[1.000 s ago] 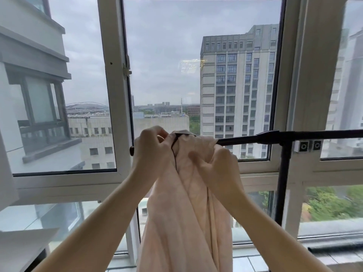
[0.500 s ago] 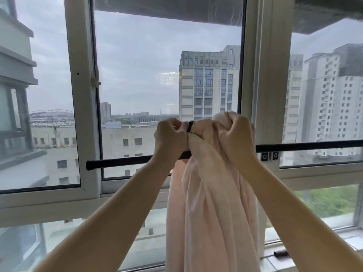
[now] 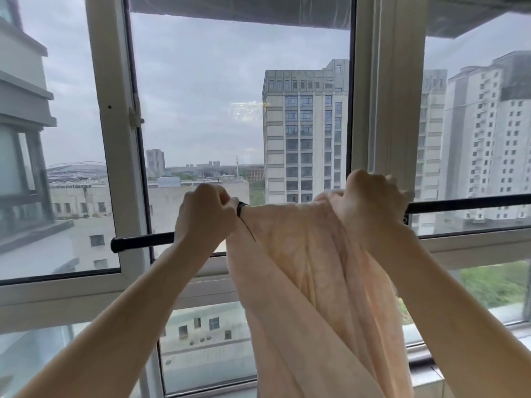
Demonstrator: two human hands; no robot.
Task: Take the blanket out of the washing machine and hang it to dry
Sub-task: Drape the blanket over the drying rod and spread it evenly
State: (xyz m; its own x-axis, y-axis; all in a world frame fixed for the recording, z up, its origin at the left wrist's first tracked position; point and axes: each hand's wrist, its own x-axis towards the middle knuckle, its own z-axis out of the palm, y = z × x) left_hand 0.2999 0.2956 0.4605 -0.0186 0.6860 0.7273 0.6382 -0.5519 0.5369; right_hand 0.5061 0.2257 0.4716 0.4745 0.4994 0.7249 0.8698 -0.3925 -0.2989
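Note:
A pale pink blanket (image 3: pixel 310 282) hangs in long folds from its top edge, which I hold up at the height of a black drying rod (image 3: pixel 143 242) that runs across in front of the window. My left hand (image 3: pixel 205 215) grips the blanket's left top corner, where a dark trim shows. My right hand (image 3: pixel 370 201) grips a bunch of the top edge further right, over the rod. The stretch of fabric between my hands hides the rod behind it. The blanket's lower end is out of view.
White window frames (image 3: pixel 115 139) and large panes stand right behind the rod, with city buildings outside. The rod continues to the right (image 3: pixel 471 203) past my right hand. A sill ledge (image 3: pixel 425 369) shows at the lower right.
My hands have moved apart, the right one going right along the rod, and the blanket's top edge is spread wider between them. The view has shifted a little.

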